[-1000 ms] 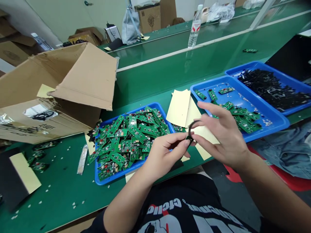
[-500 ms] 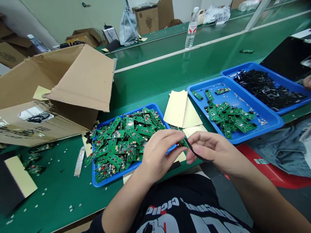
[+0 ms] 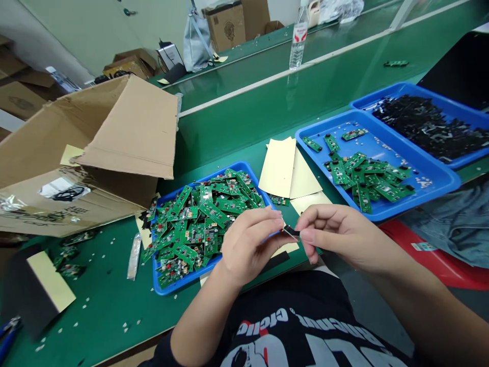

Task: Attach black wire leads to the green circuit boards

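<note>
My left hand (image 3: 248, 242) is closed in a pinch on a small circuit board (image 3: 287, 230), mostly hidden by the fingers, with a thin pale edge showing. From the other side my right hand (image 3: 336, 232) pinches a black strip (image 3: 293, 231) that touches the board's end. Both hands are above the front right edge of a blue tray (image 3: 179, 285) heaped with green circuit boards (image 3: 214, 211). Sheets of yellow paper (image 3: 278, 168) lie just beyond my fingers.
To the right, a second blue tray (image 3: 431, 196) holds fewer boards, and another tray (image 3: 405, 89) holds black strips (image 3: 428, 125). An open cardboard box (image 3: 130, 127) stands at left. A water bottle (image 3: 299, 38) is at the back. Pliers (image 3: 9, 331) lie at lower left.
The black strip, earlier sticking out past my right hand, now shows only as a short piece between the hands. The board has turned edge-on, and the right fingers have closed further.
</note>
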The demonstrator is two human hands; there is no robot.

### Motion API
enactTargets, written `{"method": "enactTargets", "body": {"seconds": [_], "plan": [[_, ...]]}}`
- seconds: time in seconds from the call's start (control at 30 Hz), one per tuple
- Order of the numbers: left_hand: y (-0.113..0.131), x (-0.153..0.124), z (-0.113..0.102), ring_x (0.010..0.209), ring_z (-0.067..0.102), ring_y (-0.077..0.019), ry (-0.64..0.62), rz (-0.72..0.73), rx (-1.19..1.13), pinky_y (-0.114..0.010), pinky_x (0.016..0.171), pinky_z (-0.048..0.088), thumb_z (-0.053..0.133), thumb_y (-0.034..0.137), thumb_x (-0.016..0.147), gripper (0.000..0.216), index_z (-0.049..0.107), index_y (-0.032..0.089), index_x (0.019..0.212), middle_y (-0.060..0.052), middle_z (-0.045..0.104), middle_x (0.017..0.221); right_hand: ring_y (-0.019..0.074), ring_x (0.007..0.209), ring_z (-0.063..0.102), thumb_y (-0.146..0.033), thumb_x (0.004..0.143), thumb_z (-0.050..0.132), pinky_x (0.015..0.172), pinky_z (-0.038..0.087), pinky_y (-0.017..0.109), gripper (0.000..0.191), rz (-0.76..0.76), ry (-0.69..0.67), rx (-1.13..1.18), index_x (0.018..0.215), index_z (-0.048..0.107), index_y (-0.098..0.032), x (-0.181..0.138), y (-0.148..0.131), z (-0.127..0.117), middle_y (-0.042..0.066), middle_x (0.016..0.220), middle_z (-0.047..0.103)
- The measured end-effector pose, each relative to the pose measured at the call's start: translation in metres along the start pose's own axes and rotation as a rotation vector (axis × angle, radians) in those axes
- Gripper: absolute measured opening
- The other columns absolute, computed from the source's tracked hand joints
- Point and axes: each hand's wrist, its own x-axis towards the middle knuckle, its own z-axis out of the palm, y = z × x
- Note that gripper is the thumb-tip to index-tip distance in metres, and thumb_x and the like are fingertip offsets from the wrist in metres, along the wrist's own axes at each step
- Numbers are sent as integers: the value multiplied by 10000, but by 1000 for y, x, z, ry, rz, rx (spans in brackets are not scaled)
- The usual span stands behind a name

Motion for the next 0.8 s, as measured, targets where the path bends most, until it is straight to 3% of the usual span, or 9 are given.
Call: {"method": "enactTargets", "body": {"seconds": [0.17, 0.3, 0.43, 0.67, 0.8], "plan": [[-2, -3, 4, 844, 684, -162, 63, -38, -152, -315, 751, 632, 751, 184, 758, 322, 553, 185, 1011, -35, 657, 912, 95, 438, 587, -267, 698, 772, 449, 502, 190, 351, 21, -32, 21, 953, 546, -182, 1, 0, 1, -56, 536, 617], [-3, -7, 7, 857, 673, -167, 73, -88, -305, -347, 785, 625, 765, 170, 738, 326, 570, 170, 1000, -36, 645, 907, 78, 456, 581, -252, 747, 721, 472, 501, 172, 183, 30, -89, -43, 723, 565, -161, 0, -3, 0, -27, 535, 615], [-8, -8, 8, 836, 668, -167, 55, -83, -406, -351, 767, 628, 766, 194, 738, 320, 570, 156, 989, -38, 636, 883, 67, 445, 559, -218, 763, 695, 453, 475, 153, 142, 44, -125, -81, 695, 586, -157, -1, -6, 0, -30, 523, 600], [-11, -1, -1, 847, 652, -151, -39, 35, -143, -358, 806, 623, 665, 139, 820, 215, 526, 184, 978, -38, 624, 903, 65, 421, 539, -196, 779, 658, 441, 485, 157, 123, 27, -114, -70, 692, 575, -168, -8, -3, 8, -39, 518, 581], [-12, -1, -1, 864, 654, -165, -20, 91, -82, -377, 811, 622, 636, 126, 835, 176, 517, 159, 959, -60, 617, 926, 67, 434, 551, -190, 777, 661, 453, 497, 157, 113, 19, -80, -61, 700, 583, -163, -11, -4, 11, -27, 528, 595]]}}
